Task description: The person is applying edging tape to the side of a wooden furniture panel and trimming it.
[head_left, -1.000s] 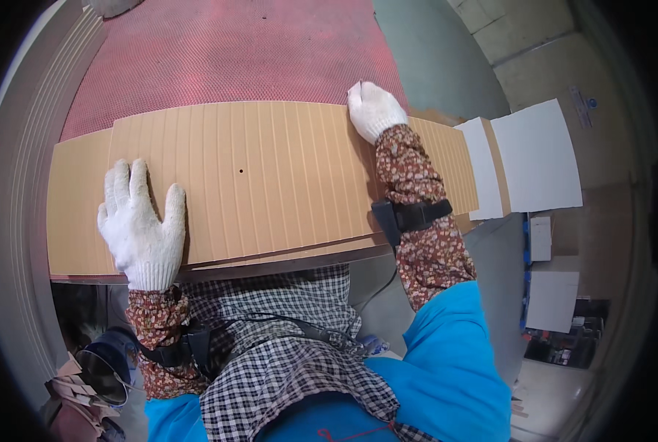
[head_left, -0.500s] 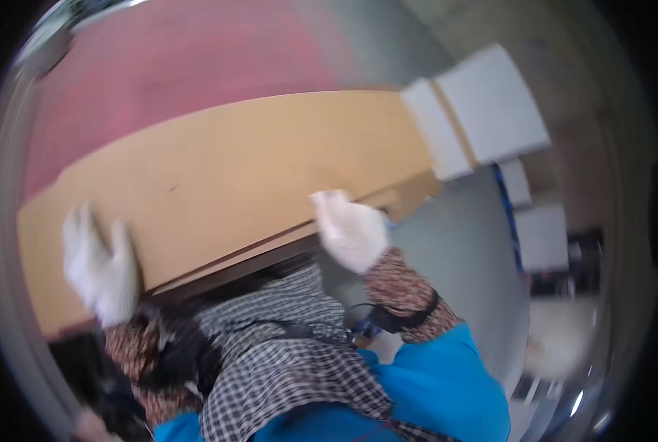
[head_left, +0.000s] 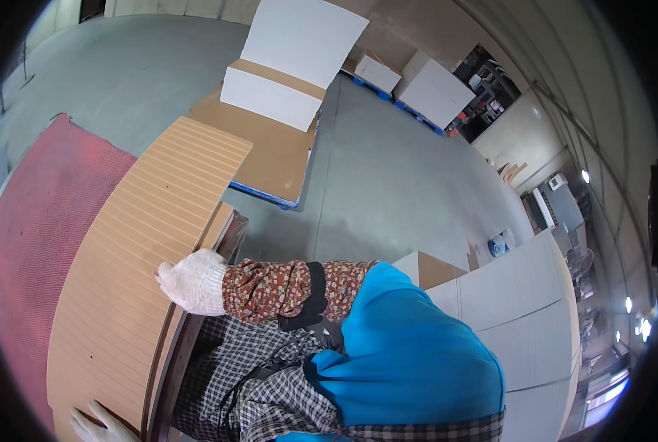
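A long tan cardboard sheet (head_left: 134, 243), marked with pale crosswise lines, lies in front of me on a work surface. Another cardboard layer (head_left: 217, 227) shows beneath its near edge. My right hand (head_left: 196, 282), in a white knitted glove, rests on the sheet close to that edge. Its fingers are curled in, and whatever they may hold is hidden. At the bottom of the view, my left hand (head_left: 100, 423), also in a white glove, lies on the sheet with its fingers apart; part of it is cut off by the frame.
Red mesh matting (head_left: 56, 195) spreads beyond the sheet. Ahead, white board (head_left: 296, 33) stands on a cardboard-topped blue pallet (head_left: 266, 193). White boxes (head_left: 435, 90) sit on pallets farther off. A large stack of white board (head_left: 520, 324) is close at my right.
My view has swung to the right, bringing the pallet and the stack at the right into sight. My right hand still lies at the sheet's near edge; the left still touches the sheet.
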Action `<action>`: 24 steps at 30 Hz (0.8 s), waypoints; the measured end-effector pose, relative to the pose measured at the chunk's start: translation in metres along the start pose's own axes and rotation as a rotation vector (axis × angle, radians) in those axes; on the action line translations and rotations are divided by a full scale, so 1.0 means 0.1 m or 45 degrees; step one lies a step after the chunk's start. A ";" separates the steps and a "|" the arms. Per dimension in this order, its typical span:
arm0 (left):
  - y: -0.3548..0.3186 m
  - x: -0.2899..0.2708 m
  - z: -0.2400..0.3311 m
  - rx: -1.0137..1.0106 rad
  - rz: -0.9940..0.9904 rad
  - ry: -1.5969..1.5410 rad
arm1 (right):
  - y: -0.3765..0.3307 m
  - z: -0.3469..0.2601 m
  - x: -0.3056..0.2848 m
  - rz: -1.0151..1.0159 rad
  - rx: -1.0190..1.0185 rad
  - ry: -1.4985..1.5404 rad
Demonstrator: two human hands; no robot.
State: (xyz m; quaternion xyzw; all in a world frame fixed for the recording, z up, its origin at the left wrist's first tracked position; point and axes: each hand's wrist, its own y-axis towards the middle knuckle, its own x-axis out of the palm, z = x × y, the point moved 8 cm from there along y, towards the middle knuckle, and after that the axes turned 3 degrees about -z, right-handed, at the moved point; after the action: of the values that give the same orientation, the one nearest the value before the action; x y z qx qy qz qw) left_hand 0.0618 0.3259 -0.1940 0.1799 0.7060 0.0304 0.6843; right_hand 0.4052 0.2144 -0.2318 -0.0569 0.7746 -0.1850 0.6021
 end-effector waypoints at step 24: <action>0.19 0.57 -0.44 -0.012 0.032 -0.309 | 1.25 -0.36 -0.55 0.269 0.194 0.050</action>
State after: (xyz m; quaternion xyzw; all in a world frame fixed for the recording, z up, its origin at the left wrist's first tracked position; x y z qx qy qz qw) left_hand 0.0230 0.3694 -0.2401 0.1879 0.6156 0.0203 0.7651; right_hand 0.4028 0.3547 -0.2181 0.0745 0.7717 -0.1798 0.6055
